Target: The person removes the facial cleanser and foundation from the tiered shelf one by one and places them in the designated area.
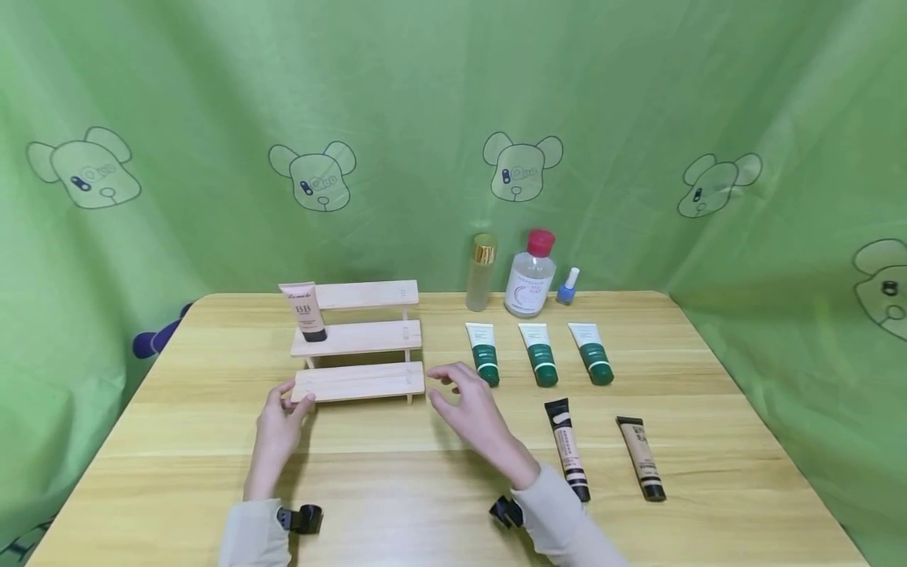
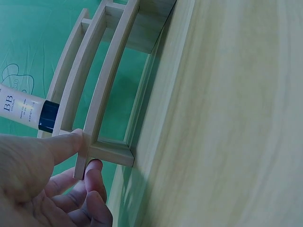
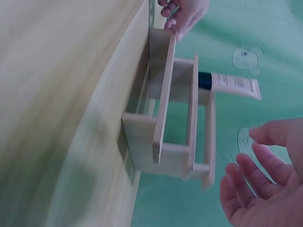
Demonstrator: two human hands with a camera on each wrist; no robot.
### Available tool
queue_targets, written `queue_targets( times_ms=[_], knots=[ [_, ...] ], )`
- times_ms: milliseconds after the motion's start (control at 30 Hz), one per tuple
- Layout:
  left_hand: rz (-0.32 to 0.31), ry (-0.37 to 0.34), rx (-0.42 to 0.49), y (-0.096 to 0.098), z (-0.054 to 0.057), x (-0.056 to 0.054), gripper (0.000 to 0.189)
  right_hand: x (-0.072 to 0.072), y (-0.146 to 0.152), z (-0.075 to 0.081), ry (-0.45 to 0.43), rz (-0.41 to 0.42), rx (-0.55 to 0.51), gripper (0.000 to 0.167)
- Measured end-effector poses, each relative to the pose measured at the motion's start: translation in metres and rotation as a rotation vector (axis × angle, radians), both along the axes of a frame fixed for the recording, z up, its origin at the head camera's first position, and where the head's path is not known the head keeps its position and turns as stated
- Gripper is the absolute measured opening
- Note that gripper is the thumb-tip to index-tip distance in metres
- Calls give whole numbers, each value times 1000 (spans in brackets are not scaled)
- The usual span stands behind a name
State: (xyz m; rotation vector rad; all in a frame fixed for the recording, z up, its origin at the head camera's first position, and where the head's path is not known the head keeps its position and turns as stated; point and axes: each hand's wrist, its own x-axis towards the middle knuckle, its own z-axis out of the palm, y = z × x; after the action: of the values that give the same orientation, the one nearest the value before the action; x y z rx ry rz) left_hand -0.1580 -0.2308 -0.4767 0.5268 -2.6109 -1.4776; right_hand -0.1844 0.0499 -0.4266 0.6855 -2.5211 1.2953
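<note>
A pale wooden three-step display rack (image 1: 357, 339) stands at the left of the table. My left hand (image 1: 279, 421) pinches the left end of its lowest step; in the left wrist view the thumb (image 2: 66, 144) lies on top and the fingers curl underneath. A pink BB cream tube (image 1: 305, 311) stands cap down on the left of the middle step. My right hand (image 1: 471, 405) is just off the right end of the lowest step, fingers relaxed and apart from the wood. In the right wrist view that hand (image 3: 270, 175) holds nothing.
Right of the rack lie several green-and-white tubes (image 1: 537, 354), a black-topped tube (image 1: 567, 449) and a beige tube (image 1: 641, 458). Behind them stand a gold-capped bottle (image 1: 480, 276), a red-capped bottle (image 1: 530, 279) and a blue nail polish bottle (image 1: 567, 289). A green curtain (image 1: 425, 94) hangs behind.
</note>
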Motion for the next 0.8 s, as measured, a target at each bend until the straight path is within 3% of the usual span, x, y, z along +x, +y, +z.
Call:
queue_targets(
  times_ms=[400, 600, 800],
  knots=[
    [-9, -8, 25, -1, 0, -2, 59, -28, -45, 6, -109, 106, -35, 24],
    [-6, -9, 20, 0, 1, -1, 58, -38, -67, 0, -115, 131, -72, 25],
    [-10, -4, 17, 1, 0, 0, 59, -43, -87, 1, -99, 128, -36, 29]
  ],
)
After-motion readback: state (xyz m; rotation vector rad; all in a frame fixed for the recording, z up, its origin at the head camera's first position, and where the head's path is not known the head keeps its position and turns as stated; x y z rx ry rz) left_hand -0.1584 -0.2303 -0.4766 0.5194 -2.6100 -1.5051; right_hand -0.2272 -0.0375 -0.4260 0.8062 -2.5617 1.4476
